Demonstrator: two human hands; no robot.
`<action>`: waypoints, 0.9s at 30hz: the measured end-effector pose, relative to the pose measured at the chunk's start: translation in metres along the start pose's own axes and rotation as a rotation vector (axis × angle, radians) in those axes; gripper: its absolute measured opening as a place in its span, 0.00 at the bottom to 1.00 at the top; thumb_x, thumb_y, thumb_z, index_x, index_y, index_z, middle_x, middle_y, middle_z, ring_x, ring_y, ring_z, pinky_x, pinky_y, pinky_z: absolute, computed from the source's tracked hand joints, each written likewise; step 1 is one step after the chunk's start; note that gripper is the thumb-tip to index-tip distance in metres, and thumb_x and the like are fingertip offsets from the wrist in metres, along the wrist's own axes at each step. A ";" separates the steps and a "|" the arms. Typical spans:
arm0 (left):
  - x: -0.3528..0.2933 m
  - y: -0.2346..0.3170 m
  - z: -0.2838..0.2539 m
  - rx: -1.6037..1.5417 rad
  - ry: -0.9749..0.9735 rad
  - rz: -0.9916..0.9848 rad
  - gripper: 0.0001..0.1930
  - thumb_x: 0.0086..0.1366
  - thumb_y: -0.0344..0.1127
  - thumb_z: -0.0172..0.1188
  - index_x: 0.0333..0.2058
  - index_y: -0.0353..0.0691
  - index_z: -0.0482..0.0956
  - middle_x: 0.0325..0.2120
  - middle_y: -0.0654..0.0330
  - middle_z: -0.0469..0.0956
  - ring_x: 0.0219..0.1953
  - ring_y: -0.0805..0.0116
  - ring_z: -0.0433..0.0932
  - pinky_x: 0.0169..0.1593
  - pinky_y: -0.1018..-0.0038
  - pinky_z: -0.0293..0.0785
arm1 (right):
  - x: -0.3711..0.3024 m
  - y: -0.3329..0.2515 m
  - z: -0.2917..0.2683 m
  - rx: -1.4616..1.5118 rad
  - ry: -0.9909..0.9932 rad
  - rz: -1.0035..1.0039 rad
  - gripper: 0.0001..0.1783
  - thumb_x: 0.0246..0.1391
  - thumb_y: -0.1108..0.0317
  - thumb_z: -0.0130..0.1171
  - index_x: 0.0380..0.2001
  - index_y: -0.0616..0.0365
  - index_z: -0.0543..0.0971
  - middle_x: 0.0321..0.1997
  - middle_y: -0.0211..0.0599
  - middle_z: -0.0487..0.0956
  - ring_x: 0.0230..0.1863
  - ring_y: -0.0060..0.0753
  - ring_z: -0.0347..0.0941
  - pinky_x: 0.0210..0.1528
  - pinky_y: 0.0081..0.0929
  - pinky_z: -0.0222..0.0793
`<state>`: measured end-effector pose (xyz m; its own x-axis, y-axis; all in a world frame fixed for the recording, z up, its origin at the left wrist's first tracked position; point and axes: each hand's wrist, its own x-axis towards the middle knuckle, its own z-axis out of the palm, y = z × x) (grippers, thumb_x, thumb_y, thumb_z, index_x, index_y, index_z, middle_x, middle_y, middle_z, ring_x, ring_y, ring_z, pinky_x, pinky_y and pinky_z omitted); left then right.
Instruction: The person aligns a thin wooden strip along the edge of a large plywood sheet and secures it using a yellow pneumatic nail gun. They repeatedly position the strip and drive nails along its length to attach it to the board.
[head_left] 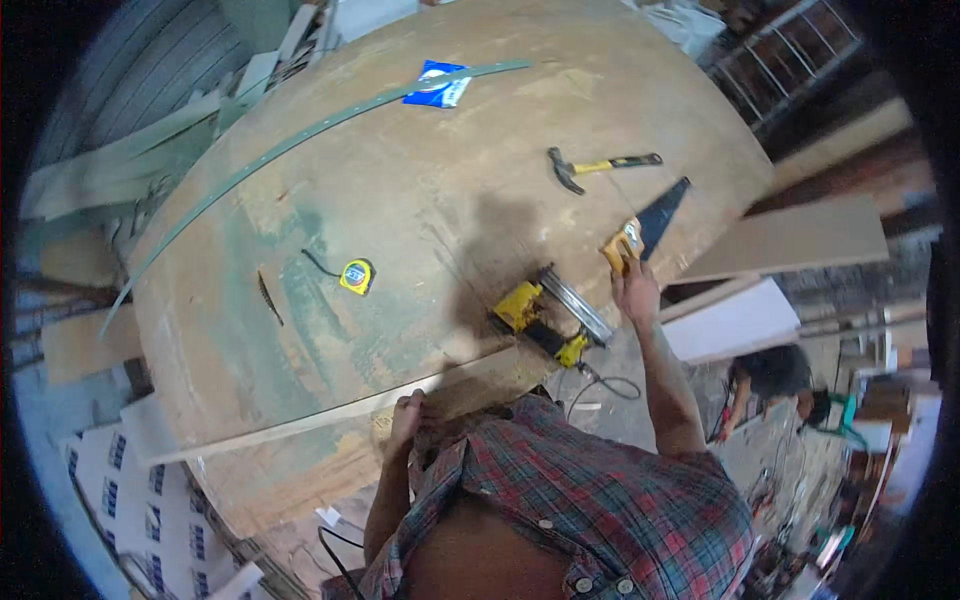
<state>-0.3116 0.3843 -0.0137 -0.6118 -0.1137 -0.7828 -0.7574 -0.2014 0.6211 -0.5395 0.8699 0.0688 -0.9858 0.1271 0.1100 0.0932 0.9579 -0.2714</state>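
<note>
My right hand (637, 291) is closed round the yellow handle of a handsaw (660, 220) at the table's right side. The saw's dark blade points away from me. My left hand (408, 415) is closed on the near edge of a long, narrow wooden board (330, 411), which lies along the table's near side and reaches past its left edge. A yellow and black nail gun (540, 318) lies between my hands, just beyond the board's right end, with a hose attached. Beyond it, a claw hammer (610, 166) with a yellow and black handle rests on the table.
A yellow tape measure (357, 276) and a thin dark strip (268, 298) lie on the worktable (420, 190). A long, thin metal strip (330, 122) crosses a blue packet (438, 84) at the far side. Panels (800, 235) stand at the right; a crouching person (775, 375) is beyond.
</note>
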 end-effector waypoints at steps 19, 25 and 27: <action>-0.021 0.071 0.052 0.426 0.470 -0.207 0.39 0.62 0.71 0.52 0.22 0.33 0.83 0.17 0.51 0.81 0.25 0.58 0.84 0.34 0.63 0.79 | 0.327 -0.186 0.109 0.371 0.137 -0.746 0.27 0.49 0.70 0.62 0.55 0.53 0.75 0.50 0.49 0.77 0.52 0.58 0.72 0.54 0.49 0.69; -0.003 0.099 0.050 0.320 0.435 -0.205 0.38 0.62 0.68 0.56 0.19 0.31 0.82 0.16 0.52 0.81 0.23 0.59 0.84 0.30 0.67 0.80 | 0.462 -0.312 0.236 0.408 0.031 -0.779 0.23 0.52 0.64 0.59 0.53 0.54 0.76 0.51 0.48 0.76 0.50 0.54 0.73 0.53 0.49 0.69; -0.010 0.101 0.046 0.202 0.413 -0.262 0.37 0.62 0.67 0.58 0.19 0.31 0.82 0.16 0.52 0.81 0.23 0.60 0.84 0.28 0.67 0.80 | 0.483 -0.365 0.240 0.194 0.186 -0.943 0.21 0.52 0.65 0.58 0.50 0.59 0.76 0.48 0.50 0.77 0.48 0.54 0.74 0.50 0.50 0.70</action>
<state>-0.3928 0.4099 0.0588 -0.2857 -0.4665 -0.8371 -0.9268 -0.0875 0.3651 -1.0835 0.5196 -0.0086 -0.6047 -0.6144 0.5069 -0.7626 0.6303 -0.1458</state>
